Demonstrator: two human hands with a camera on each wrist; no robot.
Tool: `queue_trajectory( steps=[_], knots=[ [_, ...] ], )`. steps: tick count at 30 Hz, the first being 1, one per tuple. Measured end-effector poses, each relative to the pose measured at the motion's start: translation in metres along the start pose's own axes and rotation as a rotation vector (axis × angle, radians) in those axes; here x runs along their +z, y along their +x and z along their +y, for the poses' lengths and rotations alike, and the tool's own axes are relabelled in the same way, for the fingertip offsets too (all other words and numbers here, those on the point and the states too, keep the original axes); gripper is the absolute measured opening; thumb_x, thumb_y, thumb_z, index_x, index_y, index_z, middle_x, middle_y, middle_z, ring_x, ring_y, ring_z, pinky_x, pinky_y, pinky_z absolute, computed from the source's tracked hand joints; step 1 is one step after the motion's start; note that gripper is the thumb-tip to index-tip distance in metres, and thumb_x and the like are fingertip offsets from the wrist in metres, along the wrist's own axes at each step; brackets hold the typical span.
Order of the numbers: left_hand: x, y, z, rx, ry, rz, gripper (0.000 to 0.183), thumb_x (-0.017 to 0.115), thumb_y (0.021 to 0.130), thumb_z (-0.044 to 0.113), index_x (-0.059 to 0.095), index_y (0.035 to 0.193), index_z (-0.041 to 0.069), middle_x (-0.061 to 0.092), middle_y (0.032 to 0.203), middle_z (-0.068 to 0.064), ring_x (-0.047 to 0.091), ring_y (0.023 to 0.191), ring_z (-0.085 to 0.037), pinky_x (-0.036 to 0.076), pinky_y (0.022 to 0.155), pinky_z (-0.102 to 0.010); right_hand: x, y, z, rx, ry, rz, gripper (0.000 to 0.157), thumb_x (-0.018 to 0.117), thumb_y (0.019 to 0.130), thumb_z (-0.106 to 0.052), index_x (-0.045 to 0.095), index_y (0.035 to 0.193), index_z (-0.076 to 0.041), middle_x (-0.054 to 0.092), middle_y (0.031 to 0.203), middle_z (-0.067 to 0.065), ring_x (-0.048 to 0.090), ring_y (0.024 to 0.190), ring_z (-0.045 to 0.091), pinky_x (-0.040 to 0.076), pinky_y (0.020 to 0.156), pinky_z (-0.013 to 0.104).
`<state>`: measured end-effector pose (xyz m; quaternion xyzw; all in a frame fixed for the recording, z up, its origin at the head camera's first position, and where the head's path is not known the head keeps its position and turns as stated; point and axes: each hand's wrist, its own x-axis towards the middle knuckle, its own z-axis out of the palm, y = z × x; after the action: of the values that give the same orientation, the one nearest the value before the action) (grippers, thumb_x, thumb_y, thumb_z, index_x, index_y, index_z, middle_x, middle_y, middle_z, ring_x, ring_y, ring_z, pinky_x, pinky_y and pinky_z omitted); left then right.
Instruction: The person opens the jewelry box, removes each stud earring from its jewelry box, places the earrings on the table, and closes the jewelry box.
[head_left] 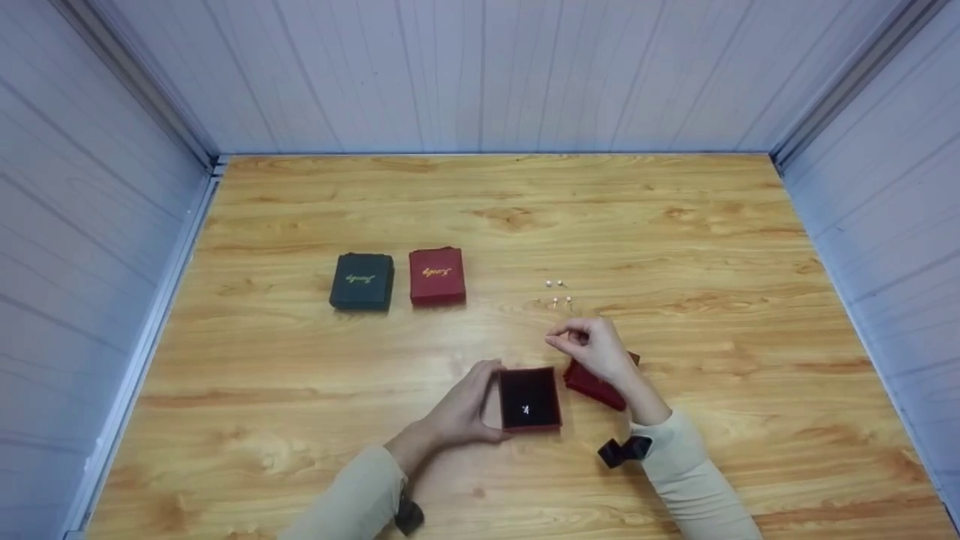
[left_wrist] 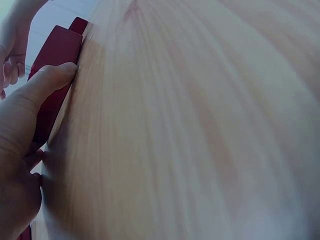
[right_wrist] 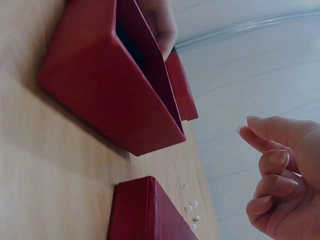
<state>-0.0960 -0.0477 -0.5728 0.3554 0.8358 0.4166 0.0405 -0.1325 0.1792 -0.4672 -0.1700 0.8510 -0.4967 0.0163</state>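
Note:
My left hand (head_left: 465, 409) grips an open red jewelry box (head_left: 530, 430) from its left side, the thumb along the near wall in the left wrist view. A small shiny piece of jewelry (head_left: 526, 409) lies on the box's black lining. My right hand (head_left: 592, 346) is raised over the red lid (head_left: 600, 386), which lies to the right of the box. Its thumb and index fingertips meet and the other fingers are curled. In the right wrist view nothing shows between those fingertips (right_wrist: 252, 121). Beyond this hand lie several small stud earrings (head_left: 561, 300).
A closed dark green jewelry box (head_left: 361, 283) and a closed red jewelry box (head_left: 437, 277) with gold lettering stand side by side at the left back of the wooden table (head_left: 315, 390). Pale panel walls (head_left: 480, 75) enclose the table at the back and both sides.

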Motion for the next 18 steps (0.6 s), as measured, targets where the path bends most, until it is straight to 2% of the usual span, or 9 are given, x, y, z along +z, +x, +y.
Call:
queue_trajectory(
  steps=[10,18],
  knots=[
    [-0.002,0.001,0.002,-0.033,-0.016,-0.021,0.090,0.079,0.058,0.037,0.031,0.126,0.003,0.037,0.125,-0.010,0.035,0.117,-0.017,0.030,0.099,-0.031,0.005,-0.012,-0.002,-0.001,-0.002,-0.054,0.005,0.066,0.076,-0.001,0.067,0.078,0.004,0.041,0.050,0.002,0.031,0.046,0.007,0.022,0.043,0.015],
    [-0.001,0.000,0.000,-0.025,-0.001,-0.018,0.090,0.079,0.058,0.039,0.031,0.126,0.001,0.038,0.124,-0.011,0.036,0.116,-0.018,0.030,0.099,-0.032,0.020,-0.021,0.034,-0.059,-0.015,-0.059,0.006,0.069,0.076,-0.016,0.070,0.077,-0.010,0.037,0.050,-0.010,0.031,0.045,0.001,0.023,0.041,0.014]
  ],
)
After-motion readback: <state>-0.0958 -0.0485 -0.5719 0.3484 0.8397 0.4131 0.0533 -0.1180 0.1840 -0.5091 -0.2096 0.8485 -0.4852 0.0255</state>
